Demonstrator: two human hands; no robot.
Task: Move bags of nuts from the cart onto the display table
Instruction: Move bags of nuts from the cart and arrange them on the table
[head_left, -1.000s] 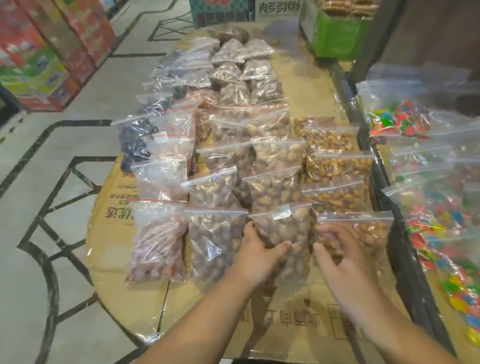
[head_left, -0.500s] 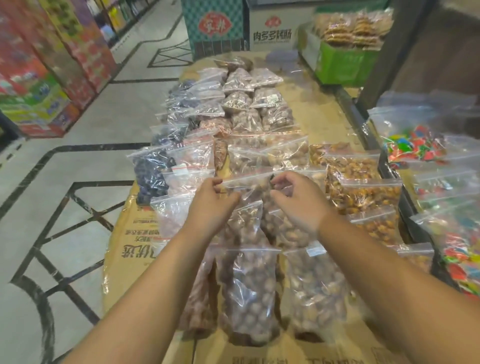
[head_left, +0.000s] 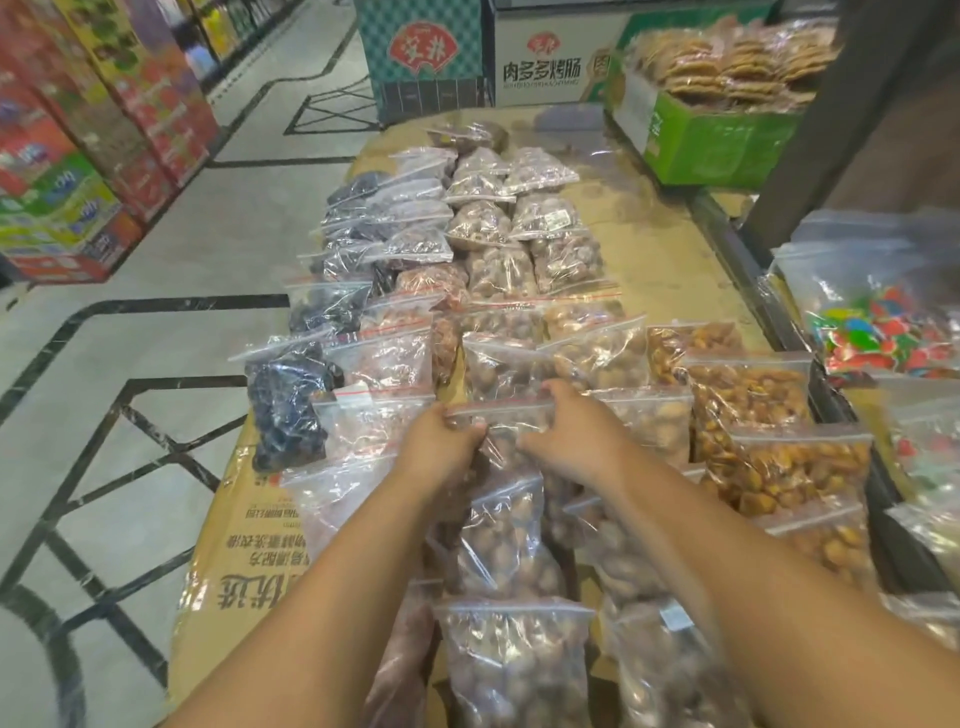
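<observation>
While you are reaching further up the table (head_left: 670, 249) than before, your left hand (head_left: 441, 447) and right hand (head_left: 571, 431) are pinching one nut bag (head_left: 501, 415) by its zip: likely arranging rows.

The left hand (head_left: 441, 452) and right hand (head_left: 571, 431) pinch the top of one zip bag (head_left: 498, 415) and cover its lower part. Their fingertips behind the plastic cannot be made out. The nearest bag (head_left: 514, 670), at lower centre, is cut off by the bottom edge, and the candy bags (head_left: 883, 332) by the right edge. The white label (head_left: 674, 617) at lower right is too small to read. The stacked cartons (head_left: 78, 156) at upper left are blurred. Bags hide most of the desk (head_left: 665, 249).
</observation>
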